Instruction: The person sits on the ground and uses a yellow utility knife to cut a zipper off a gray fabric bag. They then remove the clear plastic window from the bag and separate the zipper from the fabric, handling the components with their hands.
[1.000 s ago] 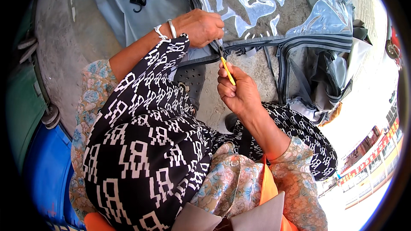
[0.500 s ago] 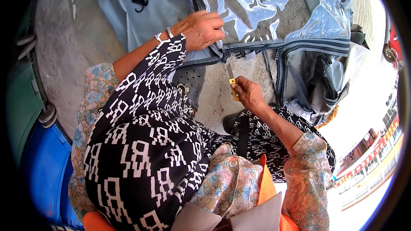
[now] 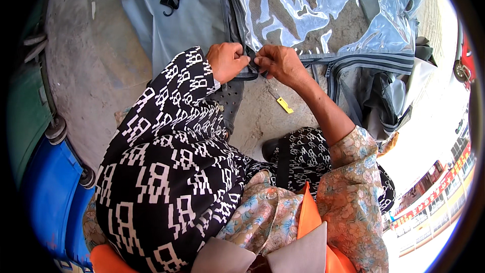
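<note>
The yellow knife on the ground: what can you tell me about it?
The knife has a bright yellow handle, plastic by its look, and a thin greyish blade. It lies on the rough grey ground, blade pointing away from the person and somewhat left. Neither the left hand nor the right hand touches it. Finer details are too small to tell.

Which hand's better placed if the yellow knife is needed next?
Right hand, likely: the yellow knife lies on the ground nearer to it than to the left hand. Both pinch dark edging.
</note>
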The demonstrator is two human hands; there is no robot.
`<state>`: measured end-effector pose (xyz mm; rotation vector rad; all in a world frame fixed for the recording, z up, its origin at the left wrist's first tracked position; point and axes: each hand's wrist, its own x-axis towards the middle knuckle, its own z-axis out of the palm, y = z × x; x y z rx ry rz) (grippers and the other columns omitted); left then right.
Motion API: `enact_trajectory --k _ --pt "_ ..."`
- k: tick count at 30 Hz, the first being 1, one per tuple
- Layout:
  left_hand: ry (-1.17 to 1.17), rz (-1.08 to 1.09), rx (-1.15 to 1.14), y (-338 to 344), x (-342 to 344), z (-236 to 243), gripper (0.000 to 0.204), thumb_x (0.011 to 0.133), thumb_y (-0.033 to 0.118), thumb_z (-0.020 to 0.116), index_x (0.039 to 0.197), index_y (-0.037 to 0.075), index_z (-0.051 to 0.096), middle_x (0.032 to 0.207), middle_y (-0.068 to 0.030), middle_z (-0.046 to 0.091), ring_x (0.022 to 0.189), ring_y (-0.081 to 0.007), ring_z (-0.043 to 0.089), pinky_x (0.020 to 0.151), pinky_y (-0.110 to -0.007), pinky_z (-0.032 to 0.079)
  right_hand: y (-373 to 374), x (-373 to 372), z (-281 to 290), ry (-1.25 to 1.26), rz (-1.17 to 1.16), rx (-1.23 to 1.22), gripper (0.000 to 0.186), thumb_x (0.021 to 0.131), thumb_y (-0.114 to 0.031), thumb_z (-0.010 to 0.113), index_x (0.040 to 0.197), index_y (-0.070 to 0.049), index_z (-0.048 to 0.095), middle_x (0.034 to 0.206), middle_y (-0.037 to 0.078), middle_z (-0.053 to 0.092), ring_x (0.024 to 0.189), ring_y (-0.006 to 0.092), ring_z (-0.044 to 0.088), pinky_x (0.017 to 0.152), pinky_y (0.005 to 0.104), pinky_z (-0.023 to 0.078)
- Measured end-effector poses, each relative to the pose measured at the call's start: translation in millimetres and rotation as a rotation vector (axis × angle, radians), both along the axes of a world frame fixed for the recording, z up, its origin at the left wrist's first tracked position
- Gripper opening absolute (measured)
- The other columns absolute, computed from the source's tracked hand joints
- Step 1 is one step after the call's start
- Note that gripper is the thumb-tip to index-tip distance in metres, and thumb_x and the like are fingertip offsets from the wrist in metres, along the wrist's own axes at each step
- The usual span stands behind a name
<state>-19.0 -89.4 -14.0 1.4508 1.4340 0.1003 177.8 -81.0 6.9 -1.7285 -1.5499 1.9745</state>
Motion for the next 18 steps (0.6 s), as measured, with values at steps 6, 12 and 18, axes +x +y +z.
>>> enact_trajectory --k 6,12,18 --pt "-0.001 -0.072 -0.025 8.8 -20.9 5.4 0.019 0.076 0.018 0.063 0.073 0.001 0.054 0.057 -0.0082 0.054 0.053 -0.0152 0.054 0.053 -0.034 0.042 12.5 12.9 -5.4 -0.054 0.077 0.16 0.014 0.088 -0.012 0.062 0.087 0.002 0.065 0.065 0.014 0.064 0.055 0.023 0.065 0.058 0.0376 0.051" --pt "-0.092 0.018 -0.086 3.9 -20.6 9.8 0.034 0.077 0.033 0.073 0.075 0.001 0.063 0.063 -0.0096 0.062 0.058 -0.0168 0.06 0.057 -0.033 0.046 15.2 10.2 13.1 -0.03 0.111 0.141 0.018 0.089 -0.014 0.062 0.089 0.003 0.064 0.066 0.018 0.064 0.059 0.0277 0.067 0.06 0.0393 0.051" --pt "0.101 -0.089 -0.015 9.5 4.4 4.7 0.047 0.074 0.046 0.079 0.076 0.001 0.066 0.065 -0.0114 0.066 0.061 -0.0219 0.066 0.057 -0.035 0.049 10.4 3.9 4.7 -0.027 0.148 0.324 0.027 0.093 -0.023 0.062 0.088 0.003 0.059 0.07 0.012 0.063 0.059 0.0192 0.066 0.061 0.0339 0.051"
